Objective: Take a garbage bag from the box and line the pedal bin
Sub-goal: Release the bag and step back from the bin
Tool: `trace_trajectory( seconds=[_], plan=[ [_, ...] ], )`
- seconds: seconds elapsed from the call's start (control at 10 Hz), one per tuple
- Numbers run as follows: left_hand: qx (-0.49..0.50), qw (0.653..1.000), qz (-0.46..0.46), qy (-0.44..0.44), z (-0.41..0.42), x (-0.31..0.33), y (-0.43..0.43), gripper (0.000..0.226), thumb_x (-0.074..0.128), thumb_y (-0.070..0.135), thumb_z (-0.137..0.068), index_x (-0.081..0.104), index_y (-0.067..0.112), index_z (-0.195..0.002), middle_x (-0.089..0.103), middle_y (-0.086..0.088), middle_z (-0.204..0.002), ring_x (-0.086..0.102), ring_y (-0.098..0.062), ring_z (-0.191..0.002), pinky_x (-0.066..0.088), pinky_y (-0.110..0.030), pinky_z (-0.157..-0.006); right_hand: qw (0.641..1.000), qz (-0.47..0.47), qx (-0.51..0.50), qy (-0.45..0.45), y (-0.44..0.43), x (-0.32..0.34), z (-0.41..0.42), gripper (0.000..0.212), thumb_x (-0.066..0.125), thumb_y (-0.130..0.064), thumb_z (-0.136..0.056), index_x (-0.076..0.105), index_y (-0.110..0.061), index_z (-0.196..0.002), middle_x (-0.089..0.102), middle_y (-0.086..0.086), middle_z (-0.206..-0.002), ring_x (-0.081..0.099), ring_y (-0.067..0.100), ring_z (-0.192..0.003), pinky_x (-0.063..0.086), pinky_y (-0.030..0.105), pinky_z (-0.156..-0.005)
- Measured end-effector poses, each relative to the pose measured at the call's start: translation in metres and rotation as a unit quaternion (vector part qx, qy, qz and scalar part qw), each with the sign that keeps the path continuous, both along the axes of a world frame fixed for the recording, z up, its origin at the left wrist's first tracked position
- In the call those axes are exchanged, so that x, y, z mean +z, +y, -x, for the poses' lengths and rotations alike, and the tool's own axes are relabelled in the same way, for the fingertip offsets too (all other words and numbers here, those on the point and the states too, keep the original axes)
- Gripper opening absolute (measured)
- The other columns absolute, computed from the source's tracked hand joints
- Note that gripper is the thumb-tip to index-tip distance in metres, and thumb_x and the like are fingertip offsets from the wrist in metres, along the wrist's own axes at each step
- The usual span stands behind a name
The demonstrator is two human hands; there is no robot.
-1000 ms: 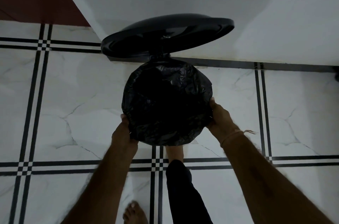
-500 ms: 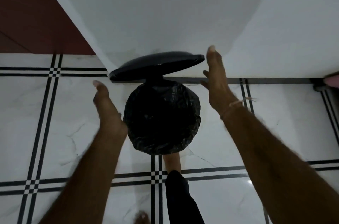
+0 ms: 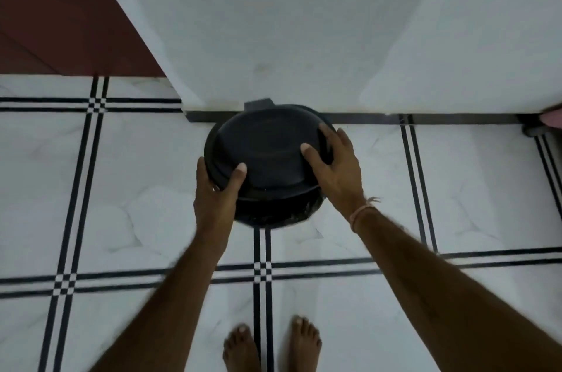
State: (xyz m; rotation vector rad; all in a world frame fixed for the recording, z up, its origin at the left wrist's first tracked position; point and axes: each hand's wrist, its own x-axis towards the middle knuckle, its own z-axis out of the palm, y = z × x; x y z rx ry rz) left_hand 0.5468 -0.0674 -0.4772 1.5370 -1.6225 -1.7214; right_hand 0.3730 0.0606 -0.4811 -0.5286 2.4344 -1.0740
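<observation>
Home: tiled floor (image 3: 471, 189), bare feet (image 3: 273, 347), pedal bin (image 3: 264, 158).

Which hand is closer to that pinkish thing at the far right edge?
The right hand. It rests on the bin lid's right side, toward the pinkish thing; the left hand grips the lid's opposite edge.

Dim, cool light overall; a broad soft shadow spreads across the pale white wall (image 3: 304, 21) at the top; the round black plastic pedal bin (image 3: 264, 164) reads almost as a flat dark mass, detail lost; forearms smear with motion blur lower down; the black-lined white marble floor tiles (image 3: 456, 189) bow at the edges.
</observation>
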Motion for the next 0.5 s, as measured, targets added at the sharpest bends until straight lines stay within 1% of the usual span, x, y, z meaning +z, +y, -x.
trace_trajectory(
  seconds=[0.1, 0.2, 0.3, 0.4, 0.5],
  plan=[
    [-0.011, 0.999, 0.027, -0.032, -0.010, -0.041, 0.018, 0.099, 0.072, 0.061, -0.085, 0.019, 0.032, -0.164, 0.038, 0.015, -0.161, 0.039, -0.006, -0.145, 0.036, -0.031, -0.118, 1.000, -0.001, 0.013, 0.024, 0.020, -0.041, -0.010, 0.069, 0.056, -0.061, -0.096, 0.033, -0.040, -0.157, 0.022, -0.003, -0.170, 0.027, 0.020, -0.155, 0.032, 0.028, -0.110],
    [-0.043, 0.995, 0.065, -0.060, -0.019, -0.081, 0.026, 0.104, 0.068, 0.067, -0.085, 0.012, 0.032, -0.165, 0.028, 0.009, -0.170, 0.030, -0.015, -0.154, 0.031, -0.042, -0.125, 0.998, 0.002, 0.045, 0.049, 0.029, -0.080, -0.014, 0.075, 0.053, -0.064, -0.094, 0.026, -0.041, -0.160, 0.017, -0.004, -0.172, 0.021, 0.019, -0.158, 0.034, 0.029, -0.110],
    [-0.055, 0.992, 0.083, -0.076, -0.021, -0.098, 0.030, 0.099, 0.068, 0.056, -0.092, 0.009, 0.028, -0.166, 0.027, 0.005, -0.170, 0.030, -0.020, -0.154, 0.028, -0.030, -0.120, 0.994, -0.037, 0.079, 0.065, 0.032, -0.100, -0.021, 0.083, 0.053, -0.068, -0.091, 0.021, -0.039, -0.161, 0.013, 0.001, -0.173, 0.022, 0.024, -0.158, 0.043, 0.037, -0.109],
    [-0.063, 0.991, 0.070, -0.094, -0.022, -0.100, 0.029, 0.098, 0.067, 0.056, -0.092, 0.010, 0.028, -0.166, 0.032, 0.002, -0.169, 0.033, -0.025, -0.153, 0.031, -0.035, -0.120, 0.992, -0.063, 0.091, 0.055, 0.031, -0.099, -0.018, 0.085, 0.055, -0.068, -0.091, 0.018, -0.038, -0.162, 0.010, 0.003, -0.173, 0.020, 0.027, -0.158, 0.046, 0.043, -0.109],
    [-0.058, 0.989, 0.056, -0.121, -0.027, -0.068, 0.033, 0.099, 0.069, 0.057, -0.090, 0.013, 0.026, -0.165, 0.033, -0.004, -0.168, 0.032, -0.029, -0.154, 0.030, -0.042, -0.121, 0.990, -0.074, 0.115, 0.025, 0.036, -0.071, -0.018, 0.084, 0.056, -0.064, -0.093, 0.021, -0.033, -0.162, 0.013, 0.006, -0.173, 0.019, 0.029, -0.158, 0.037, 0.047, -0.119]
  ],
)
